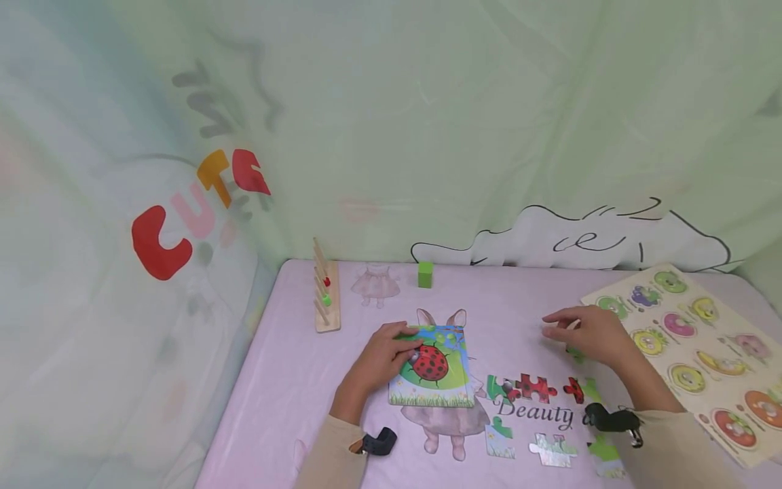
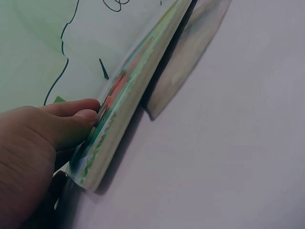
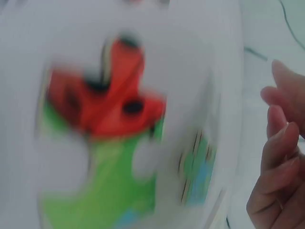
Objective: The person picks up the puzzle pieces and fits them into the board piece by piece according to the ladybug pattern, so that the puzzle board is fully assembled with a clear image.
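In the head view my left hand (image 1: 383,356) rests on the left side of a square ladybug puzzle board (image 1: 455,377). The left wrist view has the thumb and a finger touching the face of the board (image 2: 116,112), whose pale thick edge shows. To the right, my right hand (image 1: 595,333) hovers over a green puzzle piece (image 1: 575,352), holding nothing, with fingers loosely bent. Loose pieces lie between the hands and the front: a red spotted piece (image 1: 535,388), a grass piece (image 1: 500,438) and several others. A red and green piece (image 3: 107,109) appears blurred in the right wrist view.
A wooden board with fruit and vegetable pictures (image 1: 678,324) lies at the right. A pegged wooden rack (image 1: 328,319) with small red and green pieces stands at the back left. Near the back edge is a green block (image 1: 425,275). Printed fabric hangs behind the table.
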The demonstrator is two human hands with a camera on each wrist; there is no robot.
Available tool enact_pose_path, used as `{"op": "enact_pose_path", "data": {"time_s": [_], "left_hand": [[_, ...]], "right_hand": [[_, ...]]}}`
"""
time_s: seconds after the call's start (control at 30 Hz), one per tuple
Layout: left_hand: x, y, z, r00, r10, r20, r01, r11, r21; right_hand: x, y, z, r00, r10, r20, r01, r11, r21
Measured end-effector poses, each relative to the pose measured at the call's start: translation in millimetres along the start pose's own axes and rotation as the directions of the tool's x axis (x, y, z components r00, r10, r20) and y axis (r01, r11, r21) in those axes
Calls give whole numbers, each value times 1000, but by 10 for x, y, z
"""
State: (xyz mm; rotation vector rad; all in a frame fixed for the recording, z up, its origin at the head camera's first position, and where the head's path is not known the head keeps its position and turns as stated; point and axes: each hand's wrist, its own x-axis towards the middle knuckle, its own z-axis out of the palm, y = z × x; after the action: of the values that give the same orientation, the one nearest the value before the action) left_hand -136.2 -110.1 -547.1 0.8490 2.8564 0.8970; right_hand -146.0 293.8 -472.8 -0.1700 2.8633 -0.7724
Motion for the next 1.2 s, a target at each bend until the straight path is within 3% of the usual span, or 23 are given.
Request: {"op": "enact_pose_path", "data": {"time_s": [0.27,0.6,0.77,1.2], "left_hand": [[0,-20,15,1000,-3,-5,3,1000,1],[2,-9,19,1000,-6,-4,6,1000,-9],[6,-19,32,1000,-8,-4,8,1000,-2],[-4,-22,25,1000,-7,-5,7,1000,-13]], "right_hand": [[-93,293,-129,997,76,-3,-76,995,-70],[-109,527,-89,992,118,42,-115,991,-64],[-109,535,-67,992,122,43,-120,992,-43],[-148,353,-77,999,32,-25,-32,999,-16]]}}
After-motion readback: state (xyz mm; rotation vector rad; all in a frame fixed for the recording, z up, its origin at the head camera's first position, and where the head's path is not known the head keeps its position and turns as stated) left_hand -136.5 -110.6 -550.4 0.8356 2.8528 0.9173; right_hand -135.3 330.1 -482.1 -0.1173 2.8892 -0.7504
